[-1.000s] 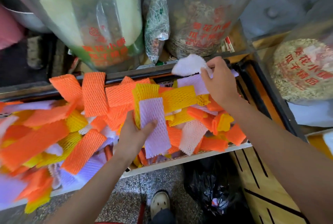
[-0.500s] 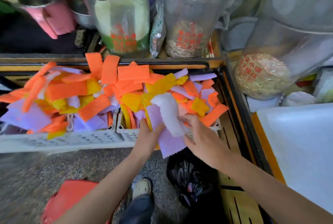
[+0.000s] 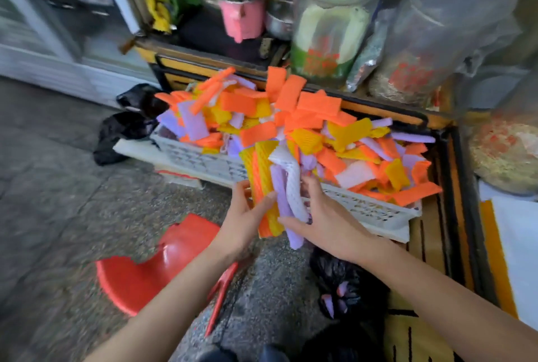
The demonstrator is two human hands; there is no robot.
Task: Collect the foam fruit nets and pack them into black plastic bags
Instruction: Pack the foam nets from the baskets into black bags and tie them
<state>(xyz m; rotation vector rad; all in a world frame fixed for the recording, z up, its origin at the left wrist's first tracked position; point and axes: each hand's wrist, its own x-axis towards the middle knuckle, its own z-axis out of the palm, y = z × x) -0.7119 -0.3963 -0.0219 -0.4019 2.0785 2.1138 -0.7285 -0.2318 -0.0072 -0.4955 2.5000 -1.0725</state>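
Soft, matt foam nets [image 3: 305, 105] with a ribbed mesh texture fill a white perforated plastic crate [image 3: 198, 158]. Below lies a glossy, crinkled black plastic bag [image 3: 349, 280]. A smooth, shiny red plastic chair [image 3: 151, 274] stands on a rough, speckled stone floor [image 3: 58, 216]. Clear plastic jars [image 3: 448, 27] stand behind.

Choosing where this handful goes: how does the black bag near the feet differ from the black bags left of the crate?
The near bag lies just below the net bundle gripped by the left hand and right hand; the left bags lie past the left end of the crate. The near bag shows purple nets in its mouth; the left bags show none. All are crumpled black plastic on the floor.
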